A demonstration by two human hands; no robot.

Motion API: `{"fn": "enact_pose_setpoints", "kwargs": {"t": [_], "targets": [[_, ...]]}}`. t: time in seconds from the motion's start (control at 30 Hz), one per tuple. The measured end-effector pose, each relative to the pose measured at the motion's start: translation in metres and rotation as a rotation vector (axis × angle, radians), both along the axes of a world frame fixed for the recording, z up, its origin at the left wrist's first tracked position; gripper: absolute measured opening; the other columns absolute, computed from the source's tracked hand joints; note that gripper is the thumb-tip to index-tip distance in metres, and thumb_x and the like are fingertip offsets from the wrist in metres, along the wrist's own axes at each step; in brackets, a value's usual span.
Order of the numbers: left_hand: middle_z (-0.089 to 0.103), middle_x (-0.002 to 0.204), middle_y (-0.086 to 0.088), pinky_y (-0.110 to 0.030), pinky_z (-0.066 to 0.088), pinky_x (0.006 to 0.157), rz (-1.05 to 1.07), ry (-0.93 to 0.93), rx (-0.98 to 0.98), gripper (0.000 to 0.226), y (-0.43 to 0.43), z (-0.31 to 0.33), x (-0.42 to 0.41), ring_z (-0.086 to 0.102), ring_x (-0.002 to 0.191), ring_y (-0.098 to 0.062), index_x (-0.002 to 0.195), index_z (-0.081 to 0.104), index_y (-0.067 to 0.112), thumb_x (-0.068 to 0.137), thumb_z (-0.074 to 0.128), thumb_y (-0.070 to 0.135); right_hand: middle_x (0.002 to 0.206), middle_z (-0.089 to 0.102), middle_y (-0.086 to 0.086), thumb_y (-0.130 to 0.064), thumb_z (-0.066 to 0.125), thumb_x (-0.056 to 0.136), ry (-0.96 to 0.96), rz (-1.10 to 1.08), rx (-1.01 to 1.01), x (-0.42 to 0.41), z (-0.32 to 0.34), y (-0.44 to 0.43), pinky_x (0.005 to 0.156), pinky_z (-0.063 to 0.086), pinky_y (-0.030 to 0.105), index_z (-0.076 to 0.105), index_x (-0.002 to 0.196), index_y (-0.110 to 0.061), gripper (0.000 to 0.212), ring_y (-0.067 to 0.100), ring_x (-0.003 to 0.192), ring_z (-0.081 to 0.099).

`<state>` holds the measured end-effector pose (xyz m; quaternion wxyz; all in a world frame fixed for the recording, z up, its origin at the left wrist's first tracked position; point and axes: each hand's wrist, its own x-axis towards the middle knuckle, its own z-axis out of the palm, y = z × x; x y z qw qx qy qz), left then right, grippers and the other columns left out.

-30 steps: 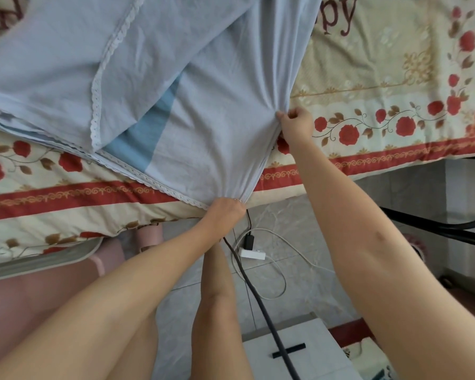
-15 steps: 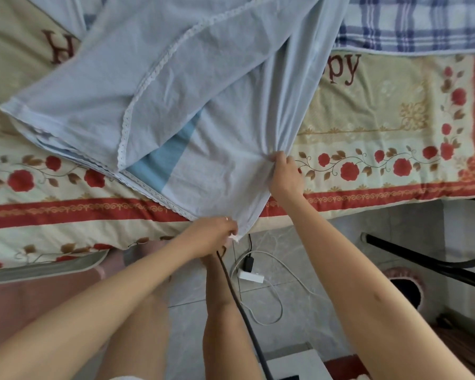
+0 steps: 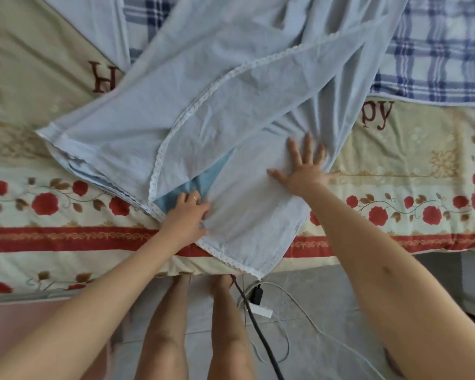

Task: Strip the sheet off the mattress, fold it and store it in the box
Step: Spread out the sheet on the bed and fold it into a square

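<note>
The pale blue sheet (image 3: 231,105) lies loose and rumpled across the middle of the floral blanket (image 3: 395,165), folded over itself. Its white lace trim (image 3: 203,105) runs diagonally over the top layer. One corner spills past the blanket's near edge and hangs towards the floor.

The right hand (image 3: 303,165) is flat on the sheet, fingers spread wide and straight, palm down. It presses the cloth onto the blanket just above the row of red roses. The hands are apart, with a stretch of sheet between them.

The left hand (image 3: 188,215) sits lower, just above the blanket's red band, where a darker blue layer (image 3: 203,176) peeks out from under the fold. A ring (image 3: 194,198) shows on one finger. The fingers are bent against a pucker in the cloth, but whether they pinch it or only push on it cannot be told.

A blue plaid cloth (image 3: 436,50) lies along the blanket's far side, partly under the sheet. Below the blanket's near edge, on the floor by the person's legs, a black cable (image 3: 261,335) crosses a white adapter (image 3: 261,311).
</note>
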<state>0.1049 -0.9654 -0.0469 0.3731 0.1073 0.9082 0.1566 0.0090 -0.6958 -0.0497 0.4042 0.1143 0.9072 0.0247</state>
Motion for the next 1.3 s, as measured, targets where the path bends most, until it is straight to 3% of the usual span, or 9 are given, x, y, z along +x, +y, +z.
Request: {"fn": "enact_pose_setpoints", "kwargs": {"t": [0.1, 0.2, 0.27, 0.43, 0.57, 0.73, 0.9, 1.1, 1.3], "targets": [[0.023, 0.106, 0.005, -0.033, 0.042, 0.093, -0.012, -0.134, 0.048, 0.025, -0.009, 0.000, 0.001, 0.031, 0.109, -0.018, 0.093, 0.046, 0.021, 0.079, 0.065, 0.014, 0.153, -0.033, 0.007, -0.077, 0.027, 0.084, 0.068, -0.229, 0.072, -0.001, 0.018, -0.034, 0.105, 0.003, 0.074, -0.023, 0.147, -0.033, 0.092, 0.036, 0.143, -0.020], [0.038, 0.107, 0.005, -0.021, 0.039, 0.090, 0.078, -0.298, 0.201, 0.022, -0.023, 0.007, -0.002, 0.045, 0.103, -0.012, 0.092, 0.053, 0.023, 0.080, 0.064, 0.009, 0.157, -0.023, 0.004, -0.061, 0.026, 0.093, 0.276, 0.253, -0.072, 0.009, 0.018, -0.068, 0.110, -0.006, 0.065, -0.017, 0.149, -0.028, 0.078, 0.033, 0.146, -0.013], [0.054, 0.101, 0.006, -0.018, 0.042, 0.078, 0.199, -0.320, 0.281, 0.015, -0.037, 0.017, -0.010, 0.055, 0.091, -0.008, 0.090, 0.056, 0.025, 0.086, 0.061, 0.011, 0.159, -0.015, -0.007, -0.053, 0.032, 0.096, 0.178, 0.515, -0.187, 0.016, 0.013, -0.074, 0.111, 0.014, 0.061, -0.011, 0.150, -0.036, 0.070, 0.030, 0.147, -0.002], [0.055, 0.103, 0.001, -0.034, 0.046, 0.082, 0.579, 0.306, 0.182, 0.023, -0.097, 0.032, -0.041, 0.054, 0.099, -0.019, 0.102, 0.058, 0.016, 0.082, 0.069, 0.018, 0.120, 0.056, 0.010, -0.020, 0.041, 0.094, 0.285, 0.182, -0.123, -0.010, 0.034, -0.104, 0.073, 0.036, 0.033, 0.054, 0.113, -0.006, 0.027, 0.029, 0.101, 0.056], [0.045, 0.129, -0.008, -0.040, 0.034, 0.099, 0.578, 0.239, 0.040, 0.075, -0.129, 0.024, -0.055, 0.040, 0.120, -0.026, 0.125, 0.049, 0.011, 0.065, 0.082, 0.041, 0.135, 0.045, 0.007, -0.002, 0.045, 0.084, 0.621, 0.389, -0.322, -0.039, 0.046, -0.151, 0.096, 0.033, 0.034, 0.041, 0.136, -0.015, 0.054, 0.028, 0.123, 0.041], [0.053, 0.127, 0.001, -0.036, 0.024, 0.098, 0.307, 0.068, 0.026, 0.080, -0.091, 0.018, -0.046, 0.043, 0.121, -0.025, 0.135, 0.037, 0.020, 0.069, 0.078, 0.041, 0.157, 0.017, 0.001, 0.000, 0.042, 0.087, 0.328, 0.915, -0.187, -0.055, 0.032, -0.195, 0.117, -0.001, 0.046, 0.001, 0.152, -0.026, 0.081, 0.026, 0.146, 0.009], [0.064, 0.098, -0.004, -0.031, 0.040, 0.076, 0.322, 0.245, 0.281, 0.046, -0.061, 0.042, -0.031, 0.059, 0.089, -0.026, 0.122, 0.051, 0.017, 0.079, 0.060, 0.002, 0.096, 0.068, 0.007, 0.000, 0.055, 0.076, 0.354, 0.724, -0.349, -0.055, 0.048, -0.188, 0.096, 0.030, 0.035, 0.053, 0.111, -0.013, 0.038, 0.030, 0.093, 0.061], [0.069, 0.090, -0.004, -0.022, 0.055, 0.064, -0.151, 0.628, 0.512, 0.034, -0.056, 0.079, 0.001, 0.064, 0.084, -0.018, 0.108, 0.064, 0.009, 0.074, 0.061, 0.004, 0.048, 0.048, 0.005, 0.011, 0.066, 0.047, 0.637, 0.440, -0.432, 0.031, 0.090, -0.105, 0.040, 0.029, 0.023, 0.051, 0.083, -0.008, 0.044, 0.025, 0.038, 0.045], [0.062, 0.085, 0.001, -0.020, 0.049, 0.058, -0.285, 0.543, 0.532, 0.034, -0.036, 0.070, 0.031, 0.057, 0.075, -0.013, 0.096, 0.066, 0.013, 0.066, 0.073, -0.002, 0.049, 0.046, 0.000, 0.014, 0.070, 0.036, 0.507, 0.459, -0.246, 0.109, 0.083, -0.040, 0.057, 0.028, 0.025, 0.047, 0.058, -0.011, 0.040, 0.023, 0.041, 0.045]]}}
